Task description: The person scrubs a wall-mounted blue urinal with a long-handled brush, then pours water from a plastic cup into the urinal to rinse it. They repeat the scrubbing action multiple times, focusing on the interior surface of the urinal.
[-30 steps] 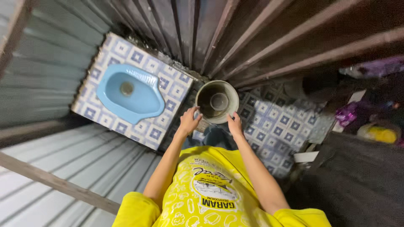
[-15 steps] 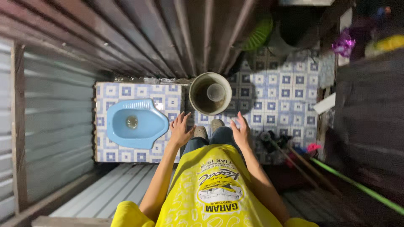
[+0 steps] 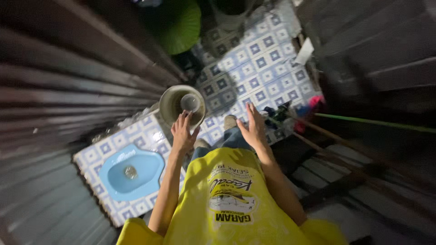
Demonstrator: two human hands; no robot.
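Blue and white tiles (image 3: 268,68) cover the floor of this small room with metal walls (image 3: 59,90). A blue squat toilet (image 3: 129,174) sits in a raised tiled step on the left. Just past it stands a round grey bucket (image 3: 172,106), and a small scoop (image 3: 190,102) lies inside it.

Both hands are held out in front, open and empty. The left hand (image 3: 182,132) has its fingers spread a little, with the tips right at the near rim of the bucket; it may be touching, but I cannot tell. The right hand (image 3: 252,127) is flat and wide, up in the air, apart from the bucket. It holds nothing.

A green round thing (image 3: 181,25) leans far back, and sticks (image 3: 372,122) lie on the right. The person wears a yellow shirt (image 3: 227,213).
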